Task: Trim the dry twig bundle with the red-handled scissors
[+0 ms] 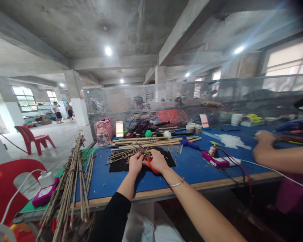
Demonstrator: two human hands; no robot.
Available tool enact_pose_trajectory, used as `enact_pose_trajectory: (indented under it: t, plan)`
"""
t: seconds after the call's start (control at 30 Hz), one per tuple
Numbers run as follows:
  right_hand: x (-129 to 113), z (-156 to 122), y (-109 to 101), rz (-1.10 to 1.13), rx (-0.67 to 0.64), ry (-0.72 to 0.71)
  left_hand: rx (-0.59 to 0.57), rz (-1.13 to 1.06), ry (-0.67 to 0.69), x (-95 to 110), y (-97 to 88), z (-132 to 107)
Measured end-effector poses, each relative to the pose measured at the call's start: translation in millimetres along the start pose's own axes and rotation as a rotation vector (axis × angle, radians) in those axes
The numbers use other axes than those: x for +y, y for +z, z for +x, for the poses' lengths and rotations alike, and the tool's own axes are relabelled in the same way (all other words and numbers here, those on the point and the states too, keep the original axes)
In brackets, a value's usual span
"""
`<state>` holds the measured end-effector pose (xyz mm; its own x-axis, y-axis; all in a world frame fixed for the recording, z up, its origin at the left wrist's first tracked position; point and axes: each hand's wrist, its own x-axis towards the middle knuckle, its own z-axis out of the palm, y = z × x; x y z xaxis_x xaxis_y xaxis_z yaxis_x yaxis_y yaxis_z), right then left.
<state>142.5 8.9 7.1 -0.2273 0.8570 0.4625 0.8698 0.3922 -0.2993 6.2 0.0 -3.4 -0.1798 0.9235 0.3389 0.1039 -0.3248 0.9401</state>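
My right hand (158, 162) is closed round the handles of a pair of scissors (153, 166). One handle loop is red, with some yellow beside the thumb, and the metal blades point up and to the left. Close beside it, my left hand (135, 164) is closed, fingertips pinched together near the blades. Whatever it pinches is too small and covered to make out. Thin brown twigs (118, 155) and broken bits lie around both hands on a black cloth (120, 167), which rests on the blue tabletop (103, 185).
Long dry stalks (70, 178) are bundled at the left edge. Pale sticks (126, 142) lie behind the cloth. To the right are a blue glue gun (190, 144), a purple power strip (215, 160) with cables, and a co-worker's arm (280, 154). A perforated metal screen (108, 104) stands behind.
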Motion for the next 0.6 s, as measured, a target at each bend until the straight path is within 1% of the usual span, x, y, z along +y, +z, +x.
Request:
enact_pose_trajectory:
  t: [0.07,0.13,0.3,0.37,0.5,0.6]
  plan:
    - [0.2,0.0,0.6,0.001,0.003,-0.003,-0.004,0.0,-0.002,-1.1,0.2,-0.2]
    - [0.6,0.4,1.5,0.002,0.002,-0.002,0.002,-0.046,-0.012,-1.1,0.5,0.3]
    - [1.4,1.2,1.9,0.002,-0.016,0.03,0.119,-0.19,-0.053,0.7,0.7,3.3]
    - [1.3,1.3,1.3,0.002,-0.011,0.027,0.144,-0.228,-0.058,1.6,0.8,3.9]
    - [1.4,1.1,0.6,0.012,0.03,-0.012,0.151,-0.213,-0.065,4.4,1.4,2.3]
    - [1.7,0.9,1.6,0.02,0.054,-0.048,0.106,-0.161,-0.088,6.7,1.6,-0.2]
